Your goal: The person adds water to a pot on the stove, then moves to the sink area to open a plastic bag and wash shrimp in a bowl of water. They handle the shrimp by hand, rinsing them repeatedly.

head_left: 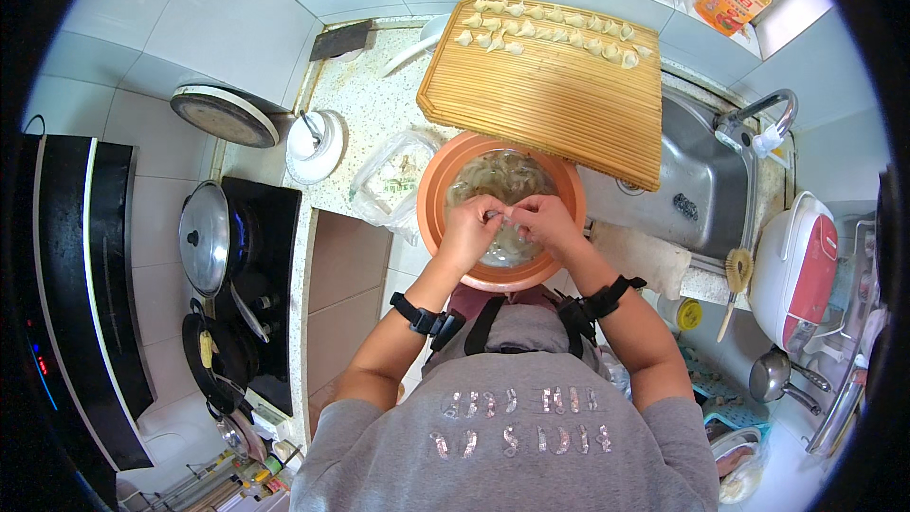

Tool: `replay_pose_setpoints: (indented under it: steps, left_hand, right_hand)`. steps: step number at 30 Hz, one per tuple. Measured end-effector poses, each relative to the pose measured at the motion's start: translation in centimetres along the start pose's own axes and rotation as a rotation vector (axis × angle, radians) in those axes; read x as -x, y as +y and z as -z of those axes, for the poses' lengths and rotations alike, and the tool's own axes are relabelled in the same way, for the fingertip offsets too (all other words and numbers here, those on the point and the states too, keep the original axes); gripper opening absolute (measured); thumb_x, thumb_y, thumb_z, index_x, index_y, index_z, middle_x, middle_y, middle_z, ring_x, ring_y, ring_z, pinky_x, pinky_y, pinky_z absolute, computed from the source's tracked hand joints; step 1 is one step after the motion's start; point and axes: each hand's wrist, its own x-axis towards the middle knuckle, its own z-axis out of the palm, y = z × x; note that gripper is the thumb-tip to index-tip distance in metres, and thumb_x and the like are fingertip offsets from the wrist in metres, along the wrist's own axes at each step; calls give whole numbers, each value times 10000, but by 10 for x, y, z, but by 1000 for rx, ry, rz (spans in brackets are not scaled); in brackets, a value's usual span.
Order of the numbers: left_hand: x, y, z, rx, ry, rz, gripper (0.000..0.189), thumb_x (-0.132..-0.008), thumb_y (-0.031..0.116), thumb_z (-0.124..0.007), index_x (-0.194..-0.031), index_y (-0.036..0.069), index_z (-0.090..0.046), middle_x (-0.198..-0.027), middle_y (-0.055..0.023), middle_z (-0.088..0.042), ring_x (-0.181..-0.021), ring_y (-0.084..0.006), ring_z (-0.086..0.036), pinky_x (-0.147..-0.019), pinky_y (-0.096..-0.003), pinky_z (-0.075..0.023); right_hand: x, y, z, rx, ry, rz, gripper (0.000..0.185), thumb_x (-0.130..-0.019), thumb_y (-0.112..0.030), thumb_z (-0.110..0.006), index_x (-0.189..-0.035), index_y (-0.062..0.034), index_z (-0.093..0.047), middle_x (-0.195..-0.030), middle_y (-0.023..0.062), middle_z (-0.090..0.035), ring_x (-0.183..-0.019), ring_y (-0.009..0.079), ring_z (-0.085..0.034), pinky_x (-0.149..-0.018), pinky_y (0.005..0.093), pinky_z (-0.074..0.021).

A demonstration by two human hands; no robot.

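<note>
My left hand [471,227] and my right hand [547,224] meet at the fingertips above an orange plastic basin [432,192]. Between them they pinch a small pale piece [507,213], mostly hidden by the fingers. Inside the basin, greyish translucent pieces [501,169] that look like shrimp lie in liquid. Just beyond the rim, a slatted wooden board [547,107] spans the counter and part of the sink. Two main rows of small pale folded pieces [526,28], resembling wontons, lie along its far side, with a few more below at the left.
A steel sink [700,192] with a tap [768,114] is at right. A clear plastic bag [394,178] lies left of the basin. On the cooktop [274,263], a lidded pan [206,238] sits over a blue flame. A cloth [640,256] hangs at the counter edge.
</note>
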Motion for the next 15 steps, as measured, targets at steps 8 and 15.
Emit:
replay_pose_setpoints:
  steps: [8,15]
  left_hand:
    - [1,-11,2,292,-68,227,41,-883,15,-698,-910,30,-671,-828,-12,-687,-744,-89,-618,-688,-254,-508]
    - [0,-38,-3,620,-56,241,84,-927,20,-652,-977,50,-592,-836,4,-637,-750,-78,-593,-703,-240,-498]
  right_hand:
    - [2,3,7,-86,-124,-1,186,-858,-152,-728,-963,-4,-686,-775,19,-662,-604,76,-562,-510,215,-406]
    - [-1,10,6,-27,-104,81,164,-869,-156,-724,-943,-14,-687,-718,-11,-621,-582,72,-546,-514,227,-423]
